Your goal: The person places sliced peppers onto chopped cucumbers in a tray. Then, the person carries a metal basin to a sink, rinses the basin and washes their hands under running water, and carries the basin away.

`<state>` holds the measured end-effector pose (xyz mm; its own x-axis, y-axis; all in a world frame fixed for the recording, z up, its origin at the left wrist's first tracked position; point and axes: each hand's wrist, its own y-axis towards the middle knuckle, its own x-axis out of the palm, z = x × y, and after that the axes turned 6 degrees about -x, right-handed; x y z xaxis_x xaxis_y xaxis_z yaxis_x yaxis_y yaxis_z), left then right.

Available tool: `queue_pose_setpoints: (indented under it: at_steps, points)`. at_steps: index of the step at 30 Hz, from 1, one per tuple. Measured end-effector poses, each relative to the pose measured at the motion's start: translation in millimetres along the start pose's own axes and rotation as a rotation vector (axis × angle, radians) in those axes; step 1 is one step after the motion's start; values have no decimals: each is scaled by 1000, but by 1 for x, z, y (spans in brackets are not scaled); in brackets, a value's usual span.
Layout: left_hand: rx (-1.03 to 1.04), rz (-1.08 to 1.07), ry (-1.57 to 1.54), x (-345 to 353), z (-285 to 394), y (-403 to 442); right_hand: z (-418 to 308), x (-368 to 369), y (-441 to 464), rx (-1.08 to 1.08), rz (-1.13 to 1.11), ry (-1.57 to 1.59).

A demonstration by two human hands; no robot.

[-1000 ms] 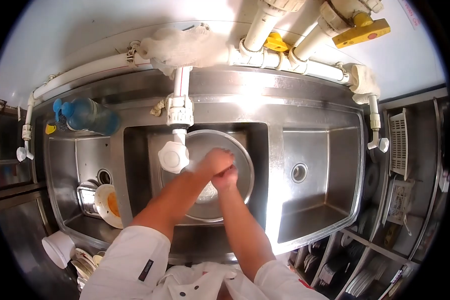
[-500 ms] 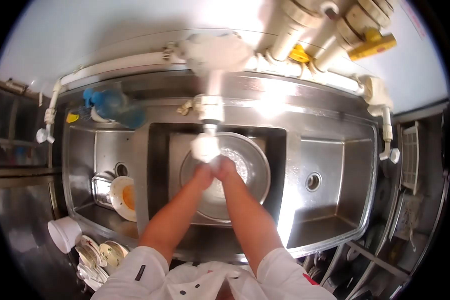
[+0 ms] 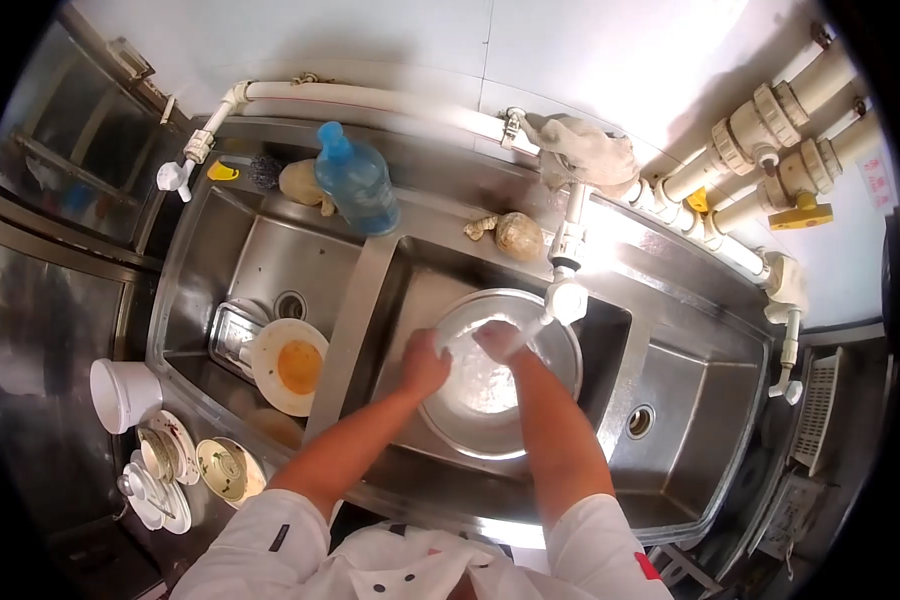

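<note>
In the middle compartment of a steel sink (image 3: 410,285) sits a wide, round metal basin (image 3: 460,425), silvery and smooth, with a thin rolled rim. Its floor catches the light in a bright, rippled patch, with water inside. The person's left hand (image 3: 427,362) is at the basin's left rim, fingers partly hidden; whether it grips the rim cannot be told. The right hand (image 3: 497,341) is over the basin, fingers curled inward, and whether they close on anything cannot be told. The two hands are apart. A blurred stream of water falls beside the right wrist from a white plastic tap (image 3: 567,299) with a knobbed handle.

The sink's brushed metal shows straight welded edges and rounded outer corners. In the left compartment, a round white plate (image 3: 265,375) with an orange smear leans over a shiny rectangular tray (image 3: 232,325). Behind stands a translucent blue bottle (image 3: 363,190); a crumpled, pale cloth (image 3: 588,150) wraps the pipework.
</note>
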<state>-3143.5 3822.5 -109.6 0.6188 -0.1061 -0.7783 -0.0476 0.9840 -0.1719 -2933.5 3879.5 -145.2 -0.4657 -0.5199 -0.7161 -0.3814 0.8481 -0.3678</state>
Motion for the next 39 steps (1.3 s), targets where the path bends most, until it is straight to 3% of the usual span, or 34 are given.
queue_pose_setpoints:
  at_steps: [1,4,5,6,8,10,12,13,15,19,22,25,27,28,32,34,36,39]
  points:
    - [-58,-72,53,-3,-16,1,-13,-7,-5,57,43,82]
    - [-269,-314,70,7,-57,-1,111,114,14,145,98,1558]
    - [-367,-405,-13,7,-61,-6,28,49,-30,444,298,1450]
    - [-464,-496,-96,7,-66,-10,26,53,-34,559,353,1512]
    - [-411,-509,-71,35,-104,-13,30,64,-41,785,469,1633]
    - [-373,-536,-55,36,-101,-18,7,44,-54,821,446,1714]
    - [-349,-568,-47,-7,-58,-29,-12,29,-63,795,446,1840]
    - [-455,-624,-253,-27,-38,-35,-19,21,-67,701,434,1927]
    - [-652,-727,-672,-55,-6,-40,-23,11,-68,656,421,1923]
    - [-794,-722,-832,-62,-17,-36,-36,-20,-76,652,438,1769]
    - [-798,-684,-743,-70,-33,-51,-72,-66,-98,627,322,1390]
    - [-878,-681,-556,-3,-118,-75,-84,-77,-113,570,357,1243]
    - [-679,-669,-325,61,-198,-86,-109,-97,-137,482,330,1177]
    - [-626,-665,-207,65,-200,-90,-124,-107,-150,463,350,1178]
    - [-437,-448,136,58,-163,-77,-143,-114,-181,394,381,1162]
    - [-356,-350,164,57,-155,-62,-135,-106,-194,369,387,1124]
    - [-413,-434,-52,32,-131,-45,-119,-95,-205,356,405,1063]
    - [-572,-630,-490,-37,-67,-39,-88,-83,-230,370,581,667]
